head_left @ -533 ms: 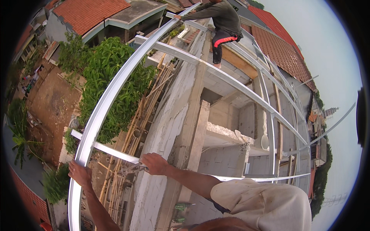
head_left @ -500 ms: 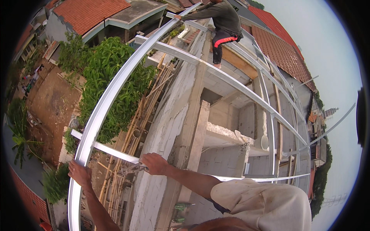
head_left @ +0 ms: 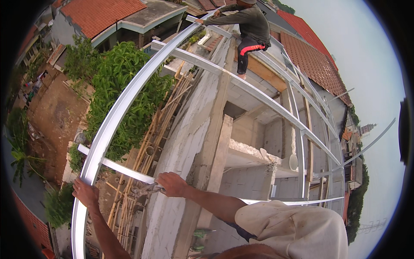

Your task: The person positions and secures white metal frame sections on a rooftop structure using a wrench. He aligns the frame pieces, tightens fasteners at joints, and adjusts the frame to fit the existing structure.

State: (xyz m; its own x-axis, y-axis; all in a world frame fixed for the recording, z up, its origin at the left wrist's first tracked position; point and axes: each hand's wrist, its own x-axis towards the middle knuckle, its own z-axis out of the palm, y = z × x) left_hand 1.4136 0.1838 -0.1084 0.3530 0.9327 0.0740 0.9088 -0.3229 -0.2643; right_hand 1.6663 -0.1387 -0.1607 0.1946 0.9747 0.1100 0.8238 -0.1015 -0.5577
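Note:
A long silver metal channel [head_left: 110, 118] curves from the lower left up to the far top. My left hand [head_left: 86, 194] is closed around its edge, near where a shorter metal rafter [head_left: 125, 170] crosses it. My right hand [head_left: 171, 184] is closed on a grey, pliers-like metal tool [head_left: 148, 188]. The tool sits just below the rafter's visible stretch; what its jaws touch is too small to tell. Up ahead, a co-worker [head_left: 252, 26] in a dark top and dark trousers with a red stripe reaches both hands to the channel's far part.
More metal rafters [head_left: 263, 97] span the block walls [head_left: 181, 146] below me. A green power drill [head_left: 198, 233] lies near my body. Bamboo poles [head_left: 148, 149] and a leafy tree [head_left: 123, 86] stand to the left, beyond the drop at the wall's edge.
The view has shifted slightly, and the channel and my left hand appear a little further left and lower. The co-worker's head and upper body have come further into view. Both my hands keep their holds.

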